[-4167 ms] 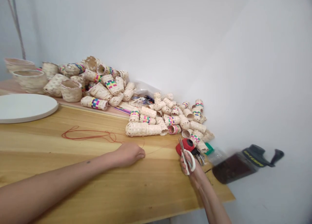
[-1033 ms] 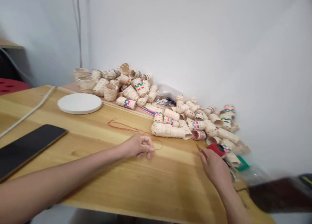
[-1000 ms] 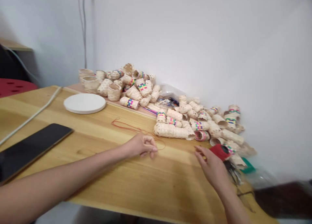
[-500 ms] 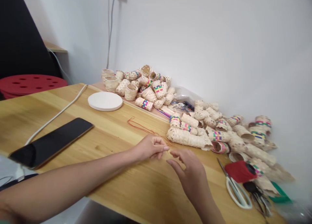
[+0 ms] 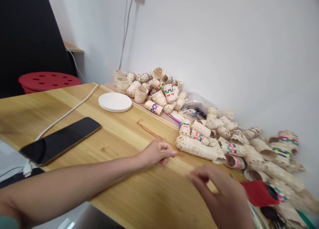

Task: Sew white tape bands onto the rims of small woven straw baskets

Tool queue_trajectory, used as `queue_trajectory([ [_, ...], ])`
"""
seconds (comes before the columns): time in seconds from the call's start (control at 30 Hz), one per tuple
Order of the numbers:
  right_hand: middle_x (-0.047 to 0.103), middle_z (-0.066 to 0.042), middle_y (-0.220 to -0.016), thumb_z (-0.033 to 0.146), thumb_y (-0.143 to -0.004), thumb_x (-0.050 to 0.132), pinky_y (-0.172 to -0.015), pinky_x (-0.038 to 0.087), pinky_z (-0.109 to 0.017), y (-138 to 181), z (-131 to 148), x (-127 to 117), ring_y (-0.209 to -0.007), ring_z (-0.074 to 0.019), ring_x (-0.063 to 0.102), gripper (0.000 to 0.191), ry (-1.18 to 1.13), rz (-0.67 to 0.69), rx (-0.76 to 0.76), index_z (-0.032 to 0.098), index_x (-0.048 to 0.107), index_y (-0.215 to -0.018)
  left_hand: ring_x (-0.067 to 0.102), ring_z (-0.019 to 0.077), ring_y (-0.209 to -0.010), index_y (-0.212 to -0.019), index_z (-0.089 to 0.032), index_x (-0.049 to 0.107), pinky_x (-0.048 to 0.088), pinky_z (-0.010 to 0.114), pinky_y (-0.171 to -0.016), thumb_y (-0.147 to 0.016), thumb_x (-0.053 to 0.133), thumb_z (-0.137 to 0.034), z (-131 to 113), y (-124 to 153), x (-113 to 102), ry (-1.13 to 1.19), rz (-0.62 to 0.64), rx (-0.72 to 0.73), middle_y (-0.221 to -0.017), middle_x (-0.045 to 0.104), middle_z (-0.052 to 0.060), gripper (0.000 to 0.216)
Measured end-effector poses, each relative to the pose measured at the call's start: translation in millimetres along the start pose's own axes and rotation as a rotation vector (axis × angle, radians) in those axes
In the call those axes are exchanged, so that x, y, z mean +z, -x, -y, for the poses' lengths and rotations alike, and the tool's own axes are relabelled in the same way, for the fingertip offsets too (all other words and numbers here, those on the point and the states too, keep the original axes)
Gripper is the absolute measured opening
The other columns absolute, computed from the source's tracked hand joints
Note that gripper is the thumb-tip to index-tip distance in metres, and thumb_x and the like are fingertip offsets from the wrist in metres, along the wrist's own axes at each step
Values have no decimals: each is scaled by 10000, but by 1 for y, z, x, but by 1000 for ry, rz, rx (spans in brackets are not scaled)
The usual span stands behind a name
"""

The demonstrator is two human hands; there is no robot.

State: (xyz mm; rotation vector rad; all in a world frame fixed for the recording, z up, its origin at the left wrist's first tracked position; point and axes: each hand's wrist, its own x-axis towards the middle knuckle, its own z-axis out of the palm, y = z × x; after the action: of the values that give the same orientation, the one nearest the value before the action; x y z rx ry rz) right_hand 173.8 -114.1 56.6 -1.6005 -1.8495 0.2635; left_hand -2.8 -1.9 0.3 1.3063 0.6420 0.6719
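My left hand (image 5: 160, 152) is closed above the tabletop (image 5: 149, 195), thumb pressed on the forefinger; what it pinches is too small to make out. Loose red thread (image 5: 152, 132) lies on the wood just beyond it and runs close to those fingertips. My right hand (image 5: 219, 192), lower right, is blurred, its thumb and forefinger brought together at the tips. Anything between them is too fine to see. Nearest to both hands is a long, pale woven tube (image 5: 196, 147).
Several woven tubes and small baskets (image 5: 169, 93) are piled along the wall. A white disc (image 5: 115, 102), a black phone (image 5: 62, 139) and a white cable (image 5: 67, 113) lie on the left. Near my right hand are a red item (image 5: 259, 192) and partly hidden scissors (image 5: 258, 215). A red stool (image 5: 50, 79) stands behind.
My right hand has moved right and toward me, away from my left, and its thumb and forefinger have come together. My left hand keeps its pinch. The view has shifted slightly left.
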Motion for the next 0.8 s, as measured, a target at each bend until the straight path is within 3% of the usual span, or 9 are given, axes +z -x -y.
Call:
queue_trajectory([
  [0.07, 575, 6, -601, 459, -815, 647, -526, 390, -271, -17, -10, 13, -555, -146, 531, 285, 168, 23, -96, 218, 590, -673, 300, 44, -335, -640, -156, 521, 193, 200, -381, -670, 639, -587, 0, 0, 0, -8, -21, 5, -402, 476, -67, 447],
  [0.13, 588, -5, -630, 491, -844, 594, -520, 362, -271, -29, -19, 25, -566, -158, 541, 290, 293, 28, -162, 219, 598, -741, 307, 46, -345, -630, -158, 518, 200, 200, -389, -677, 638, -568, 0, 0, 0, -20, -40, 7, -405, 476, -65, 430],
  [0.3, 621, -29, -749, 469, -862, 587, -568, 391, -254, -35, -28, 45, -649, -163, 565, 258, 310, 67, -230, 213, 625, -864, 338, 56, -372, -600, -158, 514, 226, 198, -409, -680, 646, -543, 3, -2, 0, -55, -73, 10, -402, 463, -60, 414],
  [0.37, 615, -26, -716, 427, -895, 554, -560, 382, -250, -34, -29, 50, -634, -158, 564, 234, 305, 52, -289, 212, 629, -839, 347, 62, -384, -598, -156, 521, 233, 199, -412, -701, 640, -512, 5, -2, 0, -76, -78, 16, -406, 462, -57, 390],
  [0.53, 582, -18, -611, 362, -984, 384, -545, 352, -255, -29, -31, 62, -571, -145, 555, 379, 374, -12, -352, 205, 579, -700, 366, 78, -399, -632, -152, 587, 240, 204, -413, -750, 623, -444, 12, -2, 1, -234, -90, -15, -429, 472, -53, 317],
  [0.67, 609, -27, -641, 320, -989, 376, -577, 362, -254, -23, -41, 64, -602, -154, 571, 380, 356, 65, -337, 194, 601, -709, 473, 95, -515, -698, -164, 687, 289, 192, -492, -769, 637, -342, 15, -2, -4, -510, -40, 90, -558, 600, -27, 198],
  [0.8, 639, -31, -698, 269, -960, 415, -614, 377, -256, -22, -45, 58, -656, -159, 579, 334, 206, 148, -166, 194, 647, -731, 529, 112, -603, -771, -187, 713, 304, 191, -545, -806, 593, -302, 14, -4, -11, -673, -27, 145, -659, 657, -16, 170],
])
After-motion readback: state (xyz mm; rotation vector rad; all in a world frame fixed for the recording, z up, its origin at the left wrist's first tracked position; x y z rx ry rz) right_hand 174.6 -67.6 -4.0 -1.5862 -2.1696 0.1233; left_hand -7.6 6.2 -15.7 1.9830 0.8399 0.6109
